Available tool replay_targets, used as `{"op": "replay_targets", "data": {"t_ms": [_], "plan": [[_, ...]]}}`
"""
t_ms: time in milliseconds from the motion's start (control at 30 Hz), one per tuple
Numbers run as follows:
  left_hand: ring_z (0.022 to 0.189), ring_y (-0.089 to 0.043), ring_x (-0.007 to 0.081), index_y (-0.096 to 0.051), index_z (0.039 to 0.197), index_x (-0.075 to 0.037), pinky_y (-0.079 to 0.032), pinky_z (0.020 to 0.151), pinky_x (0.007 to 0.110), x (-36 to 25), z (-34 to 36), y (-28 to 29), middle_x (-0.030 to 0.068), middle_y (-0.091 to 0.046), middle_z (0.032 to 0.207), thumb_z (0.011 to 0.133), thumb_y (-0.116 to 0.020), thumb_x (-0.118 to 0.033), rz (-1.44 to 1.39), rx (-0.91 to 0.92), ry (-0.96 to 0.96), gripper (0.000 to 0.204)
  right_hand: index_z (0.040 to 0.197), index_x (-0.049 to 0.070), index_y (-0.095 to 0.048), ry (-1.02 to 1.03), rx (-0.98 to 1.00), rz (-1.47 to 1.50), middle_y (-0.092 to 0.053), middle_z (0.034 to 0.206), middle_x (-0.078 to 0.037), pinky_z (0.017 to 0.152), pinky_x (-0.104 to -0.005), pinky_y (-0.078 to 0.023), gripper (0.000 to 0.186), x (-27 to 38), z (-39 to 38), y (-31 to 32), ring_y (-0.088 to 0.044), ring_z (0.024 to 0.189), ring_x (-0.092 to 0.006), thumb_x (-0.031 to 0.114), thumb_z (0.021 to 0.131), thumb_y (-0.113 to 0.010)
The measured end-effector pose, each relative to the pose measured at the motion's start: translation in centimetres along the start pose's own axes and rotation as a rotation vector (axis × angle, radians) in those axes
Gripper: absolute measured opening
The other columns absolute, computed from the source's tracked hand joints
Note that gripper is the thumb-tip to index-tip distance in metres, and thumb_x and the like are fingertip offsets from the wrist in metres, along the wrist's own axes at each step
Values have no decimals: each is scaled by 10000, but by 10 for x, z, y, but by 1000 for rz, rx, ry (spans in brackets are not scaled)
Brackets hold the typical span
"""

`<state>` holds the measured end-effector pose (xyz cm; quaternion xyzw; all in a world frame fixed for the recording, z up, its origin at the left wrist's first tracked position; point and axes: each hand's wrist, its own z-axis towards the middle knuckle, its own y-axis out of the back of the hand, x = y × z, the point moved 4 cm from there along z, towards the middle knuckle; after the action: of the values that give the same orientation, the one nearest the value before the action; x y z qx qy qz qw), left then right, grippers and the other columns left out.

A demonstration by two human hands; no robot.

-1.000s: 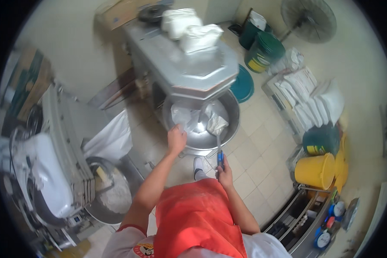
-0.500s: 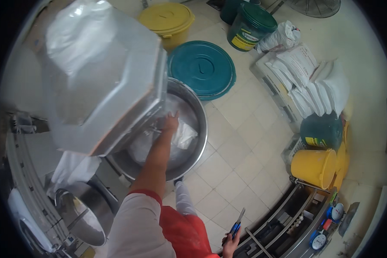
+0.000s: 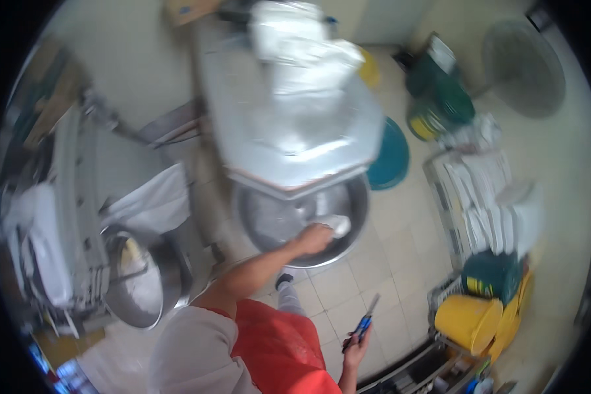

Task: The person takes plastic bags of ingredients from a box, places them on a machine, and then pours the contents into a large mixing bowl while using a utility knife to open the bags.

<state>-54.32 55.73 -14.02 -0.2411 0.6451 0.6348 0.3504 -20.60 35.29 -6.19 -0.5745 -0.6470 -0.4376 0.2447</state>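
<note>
My left hand is at the near right side of a large steel mixing bowl, its fingers closed on a crumpled white bag or cloth; motion blur hides which. The bowl sits under the big grey head of a mixer, which covers its far part. Lower right, clear of the bowl, my right hand is wrapped round a blue-and-black utility knife with its blade pointing up and away.
Left of me, a smaller steel bowl holds white powder. A white cloth hangs beside it. Right of the mixer stand a teal lidded bin, green buckets and stacked white sacks. A yellow bucket is nearer.
My left hand, spread over the bowl's inside before, has closed on the white bag or cloth and drawn it toward the near rim. The view has swung left; the knife stays in my right hand.
</note>
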Motion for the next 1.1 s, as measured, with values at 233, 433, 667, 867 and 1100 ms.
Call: {"op": "replay_targets", "data": {"t_ms": [233,433,667,867,1100], "plan": [[660,-553,282,-558,820,19,-429,597,367,-96,-231,184,142,-541,741,768,-539,39,-339,-592,92,59,1512,171,-137,383,300,-169,-567,945,-68,532,-223,-410,701,92,-49,-109,-490,624,-96,-50,902,-403],[643,-479,85,-569,842,-27,-418,557,290,-26,-465,191,-3,-499,706,793,-508,42,-817,-1158,575,104,1515,161,-136,518,1034,-542,-520,780,-26,508,-255,-436,779,71,-153,-277,-496,573,-103,-43,823,-430],[632,-481,147,-563,791,-5,-405,576,318,85,-751,192,58,-482,663,730,-502,-27,-740,-1182,886,89,1461,225,-336,358,1399,-949,-480,659,8,425,-256,-390,596,132,-297,-450,-429,483,-73,39,923,-512],[529,-421,84,-483,681,-72,-351,496,270,83,-839,218,-25,-415,583,733,-454,7,-673,-1166,921,99,1440,206,-382,268,1770,-1283,-496,633,-17,412,-270,-391,579,100,-399,-534,-431,443,-91,53,902,-530],[776,-558,198,-585,825,-65,-452,709,330,160,-897,180,74,-570,837,773,-413,-39,-1074,-1525,777,181,1446,204,-363,175,1859,-1434,-514,646,-33,418,-287,-432,567,-79,-464,-585,-492,469,-119,53,916,-497]]}}
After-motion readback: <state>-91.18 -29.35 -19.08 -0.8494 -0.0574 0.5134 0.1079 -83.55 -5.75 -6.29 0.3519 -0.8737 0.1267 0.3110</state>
